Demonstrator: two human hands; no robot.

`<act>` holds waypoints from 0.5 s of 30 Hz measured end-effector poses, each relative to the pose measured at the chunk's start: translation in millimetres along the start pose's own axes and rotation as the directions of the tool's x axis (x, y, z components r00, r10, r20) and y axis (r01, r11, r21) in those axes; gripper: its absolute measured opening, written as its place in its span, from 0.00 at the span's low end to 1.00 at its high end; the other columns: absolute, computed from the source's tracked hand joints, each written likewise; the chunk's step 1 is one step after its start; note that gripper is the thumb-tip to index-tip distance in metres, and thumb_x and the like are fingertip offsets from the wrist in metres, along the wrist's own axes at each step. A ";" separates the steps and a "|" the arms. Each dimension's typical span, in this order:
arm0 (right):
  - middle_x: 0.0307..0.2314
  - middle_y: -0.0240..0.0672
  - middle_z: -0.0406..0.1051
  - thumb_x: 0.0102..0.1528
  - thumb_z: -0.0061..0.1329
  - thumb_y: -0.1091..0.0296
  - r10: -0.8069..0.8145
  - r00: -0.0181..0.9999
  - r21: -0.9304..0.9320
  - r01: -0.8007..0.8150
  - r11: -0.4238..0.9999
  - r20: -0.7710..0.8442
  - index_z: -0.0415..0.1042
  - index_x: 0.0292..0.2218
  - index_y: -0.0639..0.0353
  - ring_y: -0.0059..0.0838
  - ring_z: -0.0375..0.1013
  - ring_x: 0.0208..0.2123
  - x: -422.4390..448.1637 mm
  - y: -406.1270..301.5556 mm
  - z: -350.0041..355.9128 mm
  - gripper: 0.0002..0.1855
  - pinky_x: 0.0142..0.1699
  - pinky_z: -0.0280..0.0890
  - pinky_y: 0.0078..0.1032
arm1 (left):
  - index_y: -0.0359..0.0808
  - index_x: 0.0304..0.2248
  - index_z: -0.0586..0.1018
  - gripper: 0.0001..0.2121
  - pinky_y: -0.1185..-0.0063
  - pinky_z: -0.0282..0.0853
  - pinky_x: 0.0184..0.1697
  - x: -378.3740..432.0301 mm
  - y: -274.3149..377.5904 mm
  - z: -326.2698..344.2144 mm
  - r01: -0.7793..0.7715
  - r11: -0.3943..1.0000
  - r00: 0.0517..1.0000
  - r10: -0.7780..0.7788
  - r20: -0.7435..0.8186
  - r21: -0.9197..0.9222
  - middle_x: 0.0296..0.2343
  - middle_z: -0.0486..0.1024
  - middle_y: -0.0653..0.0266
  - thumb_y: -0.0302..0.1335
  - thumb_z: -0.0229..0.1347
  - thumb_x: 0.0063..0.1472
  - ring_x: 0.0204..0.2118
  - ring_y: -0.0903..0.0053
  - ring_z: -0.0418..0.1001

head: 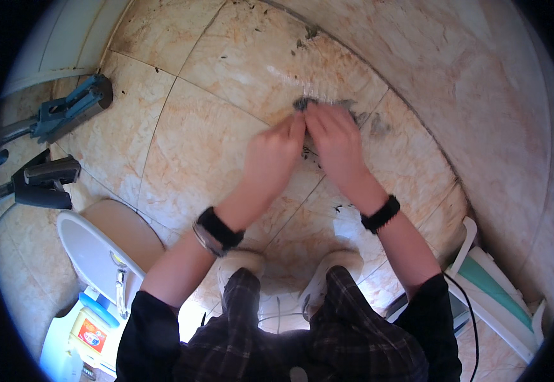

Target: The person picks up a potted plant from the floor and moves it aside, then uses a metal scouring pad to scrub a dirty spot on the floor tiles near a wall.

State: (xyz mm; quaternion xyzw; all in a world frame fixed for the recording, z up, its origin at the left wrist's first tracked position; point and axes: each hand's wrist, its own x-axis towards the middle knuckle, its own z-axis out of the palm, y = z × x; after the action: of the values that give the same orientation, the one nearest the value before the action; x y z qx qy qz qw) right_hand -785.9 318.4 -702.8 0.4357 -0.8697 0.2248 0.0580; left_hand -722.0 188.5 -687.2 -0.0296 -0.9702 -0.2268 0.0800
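My left hand (277, 143) and my right hand (332, 136) meet fingertip to fingertip over the marbled floor tiles (196, 138). Both are slightly blurred. At their fingertips is a small dark grey clump (304, 103), which seems pinched between them; its material cannot be told. Dark wet-looking smears (379, 123) mark the tile to the right of my right hand. Small dark bits lie below and between the hands. Each wrist wears a black band.
At the left stand a blue mop head (74, 107) and a black-headed tool (47, 181). A white washbasin (90, 248) with a tap is at lower left, beside a yellow-labelled container (88, 334). A tiled wall (487, 95) curves along the right, with a white and green rack (494, 286) below.
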 end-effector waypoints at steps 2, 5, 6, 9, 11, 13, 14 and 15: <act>0.33 0.41 0.70 0.41 0.45 0.73 0.075 0.997 0.023 -0.075 0.997 0.037 0.70 0.31 0.65 0.37 0.69 0.38 30.7 7.8 -3.4 0.11 0.47 0.64 0.29 | 0.31 0.35 0.71 0.12 0.77 0.71 0.28 31.7 -9.3 -11.8 0.154 0.988 0.968 -0.153 0.198 0.013 0.25 0.74 0.59 0.19 0.50 0.47 0.29 0.69 0.75; 0.32 0.40 0.70 0.41 0.46 0.73 0.078 0.995 0.000 -0.078 0.997 0.056 0.70 0.30 0.64 0.36 0.69 0.38 44.5 10.1 -3.5 0.11 0.46 0.64 0.28 | 0.35 0.34 0.72 0.09 0.72 0.69 0.25 42.9 -21.8 -13.6 0.118 0.993 0.984 -0.115 0.136 -0.014 0.24 0.73 0.53 0.21 0.49 0.51 0.26 0.62 0.74; 0.32 0.40 0.70 0.41 0.46 0.73 0.076 0.996 0.000 -0.076 0.997 0.052 0.70 0.30 0.64 0.36 0.69 0.38 40.7 8.2 -2.0 0.11 0.46 0.64 0.28 | 0.35 0.34 0.72 0.09 0.72 0.69 0.25 38.5 -20.0 -13.0 0.116 0.993 0.984 -0.114 0.134 -0.011 0.24 0.73 0.53 0.21 0.49 0.51 0.26 0.62 0.74; 0.32 0.40 0.70 0.40 0.46 0.73 0.013 0.999 -0.002 -0.013 1.000 -0.033 0.71 0.29 0.64 0.35 0.69 0.38 7.0 -5.6 7.0 0.10 0.46 0.64 0.27 | 0.35 0.34 0.72 0.09 0.72 0.69 0.26 -0.9 -9.7 -2.5 0.167 0.984 0.983 -0.162 0.086 -0.061 0.24 0.73 0.54 0.21 0.48 0.51 0.26 0.63 0.74; 0.33 0.40 0.70 0.40 0.46 0.72 -0.068 0.998 -0.026 0.068 0.997 -0.002 0.71 0.29 0.65 0.35 0.69 0.38 -8.9 -13.7 11.1 0.11 0.46 0.64 0.26 | 0.31 0.34 0.71 0.11 0.76 0.71 0.28 -24.3 -11.0 3.6 0.016 0.999 1.000 -0.016 -0.008 -0.045 0.25 0.74 0.59 0.18 0.48 0.48 0.29 0.68 0.75; 0.31 0.39 0.70 0.40 0.46 0.72 -0.063 0.997 0.000 0.063 0.998 -0.032 0.70 0.28 0.64 0.34 0.69 0.37 0.5 -11.5 10.7 0.10 0.45 0.64 0.26 | 0.31 0.34 0.71 0.11 0.76 0.71 0.28 -16.7 -10.0 -1.5 0.044 0.998 0.999 -0.044 0.002 -0.037 0.25 0.74 0.59 0.18 0.48 0.48 0.29 0.68 0.74; 0.30 0.39 0.70 0.40 0.46 0.72 -0.053 0.997 0.027 0.055 0.998 -0.062 0.70 0.27 0.64 0.34 0.69 0.37 7.6 -9.2 11.6 0.09 0.44 0.64 0.26 | 0.31 0.34 0.71 0.11 0.76 0.70 0.28 -11.0 -10.9 -4.3 0.070 0.997 0.997 -0.070 0.015 -0.030 0.25 0.74 0.58 0.18 0.48 0.48 0.29 0.68 0.74; 0.30 0.39 0.70 0.40 0.46 0.72 -0.049 0.997 0.021 0.051 0.998 -0.056 0.70 0.27 0.64 0.34 0.69 0.37 16.8 -4.1 7.4 0.09 0.44 0.64 0.26 | 0.31 0.34 0.71 0.11 0.76 0.70 0.28 -0.4 -12.1 -5.3 0.069 0.997 0.998 -0.068 0.017 -0.038 0.25 0.74 0.58 0.18 0.48 0.48 0.29 0.68 0.74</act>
State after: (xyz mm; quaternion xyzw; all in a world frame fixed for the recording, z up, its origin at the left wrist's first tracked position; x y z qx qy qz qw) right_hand -792.3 300.7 -703.1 0.4515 -0.8540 0.2451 0.0827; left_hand -722.0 175.3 -687.8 0.0004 -0.9667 -0.2479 0.0639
